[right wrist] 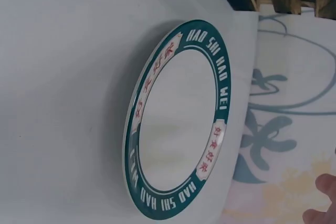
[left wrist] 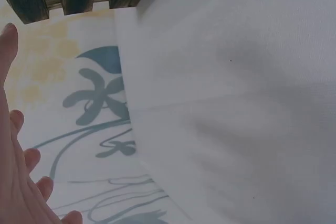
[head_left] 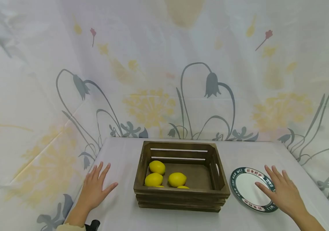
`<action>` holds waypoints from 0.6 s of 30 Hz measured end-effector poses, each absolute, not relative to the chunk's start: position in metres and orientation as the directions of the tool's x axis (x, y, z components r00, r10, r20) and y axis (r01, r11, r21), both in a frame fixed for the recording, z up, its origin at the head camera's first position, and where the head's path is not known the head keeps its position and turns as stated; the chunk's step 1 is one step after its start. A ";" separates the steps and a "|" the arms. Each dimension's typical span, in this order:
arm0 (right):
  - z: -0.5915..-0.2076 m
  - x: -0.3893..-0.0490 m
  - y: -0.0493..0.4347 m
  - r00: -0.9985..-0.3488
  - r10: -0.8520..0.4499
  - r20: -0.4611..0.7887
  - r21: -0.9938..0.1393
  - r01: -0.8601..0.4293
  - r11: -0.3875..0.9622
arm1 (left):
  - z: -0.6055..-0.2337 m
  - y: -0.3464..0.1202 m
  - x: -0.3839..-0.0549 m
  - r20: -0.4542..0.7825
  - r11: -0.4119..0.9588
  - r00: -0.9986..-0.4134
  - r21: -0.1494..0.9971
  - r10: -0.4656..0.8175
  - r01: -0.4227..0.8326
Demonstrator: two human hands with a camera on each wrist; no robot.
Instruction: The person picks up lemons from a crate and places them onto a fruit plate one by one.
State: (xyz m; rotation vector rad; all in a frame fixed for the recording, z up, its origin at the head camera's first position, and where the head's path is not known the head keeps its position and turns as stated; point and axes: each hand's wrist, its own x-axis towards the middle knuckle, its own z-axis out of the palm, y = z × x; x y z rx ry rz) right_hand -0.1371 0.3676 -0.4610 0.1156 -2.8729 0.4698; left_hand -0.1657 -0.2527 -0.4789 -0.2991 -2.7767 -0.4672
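Several yellow lemons (head_left: 177, 179) lie in a dark wooden crate (head_left: 181, 199) with slatted sides, mostly toward its left half; the front wall partly hides some of them. To the crate's left, my left hand (head_left: 94, 187) is held with fingers spread, holding nothing. A white oval plate (head_left: 249, 189) with a green lettered rim lies right of the crate. My right hand (head_left: 285, 194), fingers spread and holding nothing, overlaps the plate's right edge in the head view. Fingertips of the right hand show at the lower right of the right wrist view, apart from the plate (right wrist: 178, 119).
A white cloth covers the table (head_left: 115, 170). Behind and on both sides hangs a pale curtain (head_left: 152, 80) with grey flowers and yellow blossoms. A black strap piece (head_left: 93, 224) sits at the left wrist, near a cream sleeve (head_left: 70, 227).
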 end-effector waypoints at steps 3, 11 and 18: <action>-0.457 -0.139 0.366 -0.975 -0.030 0.221 -0.340 -0.106 0.935 | -0.477 -0.252 -0.168 0.364 0.906 -0.915 0.305 0.175 0.295; -0.446 -0.146 0.362 -0.985 0.009 0.174 -0.440 -0.069 0.895 | -0.469 -0.245 -0.171 0.346 0.869 -0.919 0.376 0.190 0.321; -0.440 -0.147 0.358 -0.977 0.016 0.213 -0.465 -0.087 0.881 | -0.458 -0.237 -0.172 0.352 0.845 -0.910 0.397 0.221 0.359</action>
